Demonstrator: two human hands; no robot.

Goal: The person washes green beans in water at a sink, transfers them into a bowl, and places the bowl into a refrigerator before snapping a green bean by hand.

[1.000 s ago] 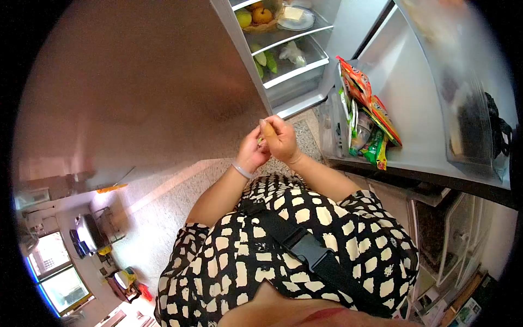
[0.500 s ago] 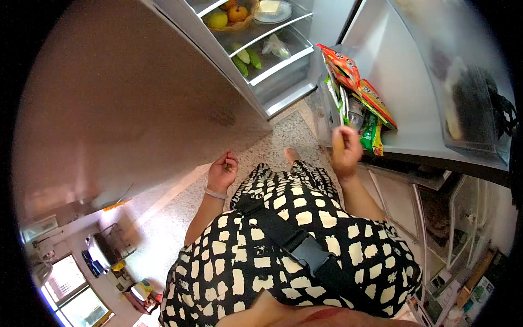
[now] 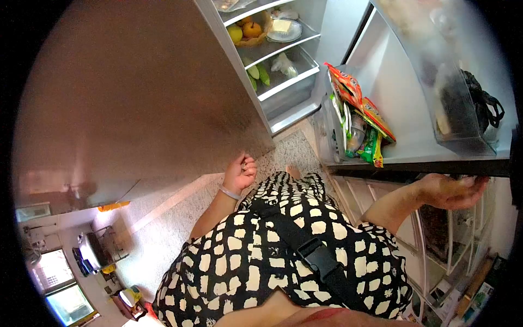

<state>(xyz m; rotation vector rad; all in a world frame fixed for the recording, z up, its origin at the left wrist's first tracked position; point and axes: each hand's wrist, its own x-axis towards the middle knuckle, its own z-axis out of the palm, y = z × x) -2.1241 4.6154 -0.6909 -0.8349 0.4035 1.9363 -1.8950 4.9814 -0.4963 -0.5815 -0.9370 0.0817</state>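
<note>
Nearest the camera, a black strap with a plastic buckle [image 3: 317, 256] crosses the person's black-and-cream patterned dress [image 3: 261, 261]. Just beyond it, the left hand [image 3: 239, 172], a silver bangle on its wrist, is loosely curled with the fingers drawn together, at the lower corner of the closed brushed-steel refrigerator door [image 3: 136, 92]; whether it touches the door or holds anything I cannot tell. Out to the side, the right hand [image 3: 452, 191] is cupped, palm up, against the underside of the open white refrigerator door [image 3: 414, 158], its fingertips hidden under the door's dark lower edge. Between the two hands lies speckled stone floor [image 3: 289, 150], with a bare foot just showing past the dress.

On the open door, the lowest clear plastic bin [image 3: 329, 136] holds upright snack packets, orange and red in front [image 3: 348, 87], green and yellow ones lower down [image 3: 373, 147]. A higher frosted bin on that door [image 3: 463, 125] holds something dark, seemingly a black bag with its handles [image 3: 485, 106] poking over the rim.

Farther off, inside the refrigerator, a glass-fronted drawer [image 3: 289, 82] contains long green vegetables [image 3: 259, 73] and a clear plastic bag [image 3: 286, 65]. On the shelf above stand a woven basket [image 3: 251, 39] of yellow and orange fruit and a round metal plate [image 3: 283, 31] bearing a pale block.
</note>
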